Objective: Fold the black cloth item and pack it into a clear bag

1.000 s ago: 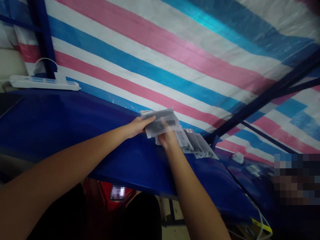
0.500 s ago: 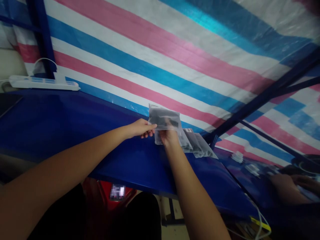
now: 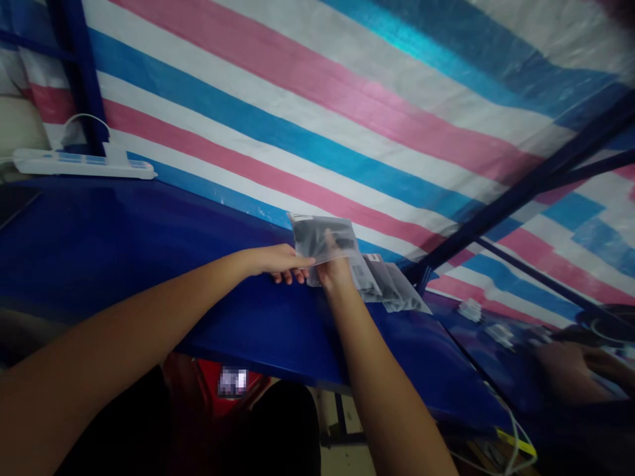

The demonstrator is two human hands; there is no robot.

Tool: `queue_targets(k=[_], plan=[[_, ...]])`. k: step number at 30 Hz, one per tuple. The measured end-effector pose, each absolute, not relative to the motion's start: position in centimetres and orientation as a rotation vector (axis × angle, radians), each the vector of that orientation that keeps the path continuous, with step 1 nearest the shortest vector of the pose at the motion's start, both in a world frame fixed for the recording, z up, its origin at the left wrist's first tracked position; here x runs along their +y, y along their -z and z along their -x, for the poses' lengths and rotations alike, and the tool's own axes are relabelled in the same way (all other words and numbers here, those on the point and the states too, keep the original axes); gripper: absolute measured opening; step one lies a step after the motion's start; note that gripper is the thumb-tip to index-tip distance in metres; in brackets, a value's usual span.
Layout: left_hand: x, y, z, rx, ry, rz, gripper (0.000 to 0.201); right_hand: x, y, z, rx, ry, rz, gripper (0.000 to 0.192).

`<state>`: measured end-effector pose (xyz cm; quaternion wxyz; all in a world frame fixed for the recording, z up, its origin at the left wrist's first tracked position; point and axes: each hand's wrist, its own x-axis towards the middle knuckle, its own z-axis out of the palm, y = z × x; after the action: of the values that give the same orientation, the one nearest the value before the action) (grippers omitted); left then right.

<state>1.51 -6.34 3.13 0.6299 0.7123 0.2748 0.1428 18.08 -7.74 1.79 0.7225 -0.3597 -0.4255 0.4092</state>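
Observation:
A translucent frosted plastic bag with dark contents is held up over the blue table. My left hand pinches its lower left edge between thumb and fingers. At the bag's lower edge is my right hand, its fingers showing dimly through the plastic, curled beside a dark piece. Whether those fingers are inside the bag or behind it, I cannot tell. Just right of my right hand, several similar filled bags lie overlapping in a row on the table.
A white power strip lies at the table's back left, before a striped plastic sheet. Blue frame bars slant across the right. Another person's hand is at the right. A red stool stands below the table edge.
The bag has tilted and its lower edge has dropped slightly. My left hand has shifted a little down and right along that edge. My right hand stays in nearly the same place.

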Motion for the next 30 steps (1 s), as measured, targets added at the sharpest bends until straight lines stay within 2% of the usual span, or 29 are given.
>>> queue_targets(k=[3,8,15,22,27,30], plan=[[-4.4,-3.4,0.2,0.619,-0.300,-1.501,0.057,-8.2,-2.2,-17.6,-0.932,-0.982,0.758,0.027],[-0.8,-3.7,2.4,0.706,-0.692,-1.239,0.069,-8.7,-2.4,-16.9,-1.026,-0.974,0.877,0.036],[-2.3,-3.3,0.9,0.580,-0.884,-1.522,0.044,-9.3,-2.2,-16.7,-1.328,-0.655,1.106,0.049],[-3.1,-2.6,0.3,0.612,-0.938,-1.405,0.054,-9.6,-2.2,-17.0,-1.533,-0.707,1.104,0.033],[-2.9,-3.0,0.7,0.647,-1.037,-1.387,0.065,-9.5,-3.3,-18.0,-1.197,-0.417,1.219,0.030],[-3.3,-3.2,0.7,0.633,-1.016,-1.414,0.069,-9.5,-3.9,-18.3,-1.002,-0.462,1.171,0.040]])
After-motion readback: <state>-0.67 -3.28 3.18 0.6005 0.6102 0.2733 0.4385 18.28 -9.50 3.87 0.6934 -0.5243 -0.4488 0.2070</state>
